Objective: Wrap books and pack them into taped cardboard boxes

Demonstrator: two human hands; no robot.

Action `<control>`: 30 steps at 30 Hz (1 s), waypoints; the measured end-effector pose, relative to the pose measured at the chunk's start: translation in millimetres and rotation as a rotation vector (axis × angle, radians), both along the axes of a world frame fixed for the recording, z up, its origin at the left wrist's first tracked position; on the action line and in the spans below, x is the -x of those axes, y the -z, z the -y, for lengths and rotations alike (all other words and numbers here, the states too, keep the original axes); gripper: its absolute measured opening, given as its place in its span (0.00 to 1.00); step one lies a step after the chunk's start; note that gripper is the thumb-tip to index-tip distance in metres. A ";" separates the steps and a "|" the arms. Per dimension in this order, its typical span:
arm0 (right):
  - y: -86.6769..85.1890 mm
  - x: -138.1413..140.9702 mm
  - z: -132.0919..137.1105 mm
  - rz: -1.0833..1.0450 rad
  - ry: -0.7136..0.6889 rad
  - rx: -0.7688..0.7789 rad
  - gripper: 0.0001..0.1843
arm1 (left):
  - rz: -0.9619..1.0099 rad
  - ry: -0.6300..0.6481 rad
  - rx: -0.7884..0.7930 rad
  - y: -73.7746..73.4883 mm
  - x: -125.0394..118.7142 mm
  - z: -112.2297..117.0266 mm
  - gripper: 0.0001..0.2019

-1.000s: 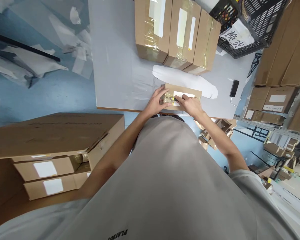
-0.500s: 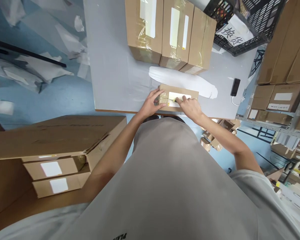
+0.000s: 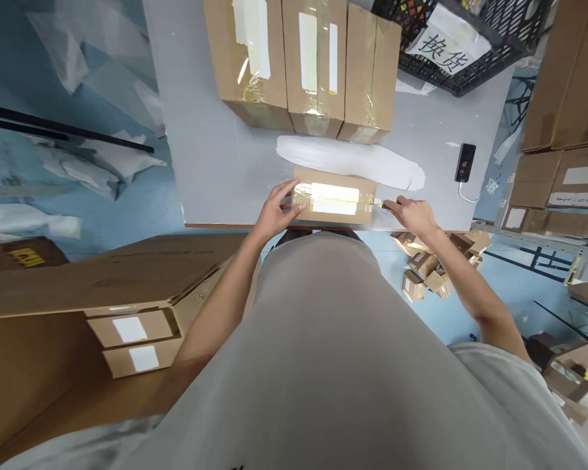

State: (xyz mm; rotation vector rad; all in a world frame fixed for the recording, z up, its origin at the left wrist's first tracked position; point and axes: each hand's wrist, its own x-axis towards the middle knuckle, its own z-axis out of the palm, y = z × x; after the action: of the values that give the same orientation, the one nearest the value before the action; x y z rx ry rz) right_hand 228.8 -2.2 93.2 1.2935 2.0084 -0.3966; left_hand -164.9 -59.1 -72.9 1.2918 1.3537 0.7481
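A small taped cardboard box [image 3: 334, 176] with a white label lies near the front edge of the table. At its left end my left hand [image 3: 276, 212] grips it, fingers at the far corner and thumb at the near one. My right hand [image 3: 414, 214] is closed around a box cutter [image 3: 383, 205] with a bit of yellow on it, mostly hidden in the fingers. Its tip meets the right end of the box, where the tape runs over the edge. Just behind the box lies a long white flat piece [image 3: 347, 158], perhaps paper or foam.
Three large taped cartons [image 3: 313, 85] stand at the back of the grey table [image 3: 215, 176]. A black plastic crate [image 3: 470, 78] sits back right; a phone [image 3: 465, 162] on a white cable lies at the right. At lower left, an open large carton [image 3: 137, 274] holds smaller boxes.
My right hand has moved right with the box cutter, from the middle of the box's label to its right end. My left hand still holds the left end. The camera view has shifted slightly.
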 end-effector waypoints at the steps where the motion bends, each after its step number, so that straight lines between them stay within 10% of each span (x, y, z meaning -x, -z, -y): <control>1: 4.2 -6.2 2.7 -0.032 0.012 -0.002 0.26 | -0.009 -0.009 0.003 -1.0 0.1 0.9 0.49; 19: 144.5 -57.1 102.1 -0.509 0.416 -0.171 0.24 | -0.013 -0.116 0.071 -5.3 -8.1 16.0 0.44; 26: 155.4 -73.7 100.3 -0.702 1.263 0.004 0.33 | 0.032 -0.190 0.082 7.3 8.9 12.1 0.47; 30: 166.8 -18.3 92.3 -0.847 1.385 0.062 0.43 | 0.023 -0.255 0.070 17.8 36.0 6.2 0.49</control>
State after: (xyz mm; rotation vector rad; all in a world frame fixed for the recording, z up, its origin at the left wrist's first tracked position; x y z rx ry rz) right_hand 247.0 -94.6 -73.7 2.5994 1.2159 -1.8360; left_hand -201.0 -65.3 -90.7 1.0637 1.5300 0.8785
